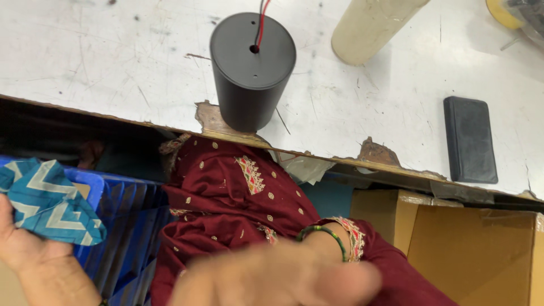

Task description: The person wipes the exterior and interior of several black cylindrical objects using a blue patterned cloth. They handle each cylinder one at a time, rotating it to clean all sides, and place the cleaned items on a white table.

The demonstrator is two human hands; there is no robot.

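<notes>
Head cam: scuffed white bench (113,62) w/ chipped edge, left hand (22,243) fingers holding blue cloth (45,198).

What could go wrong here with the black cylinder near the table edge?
The black cylinder stands at the chipped table edge, so a knock might tip it off onto the lap. Its red and black wires could snag and pull it. The right hand is blurred, apparently moving, so it might bump something.
</notes>
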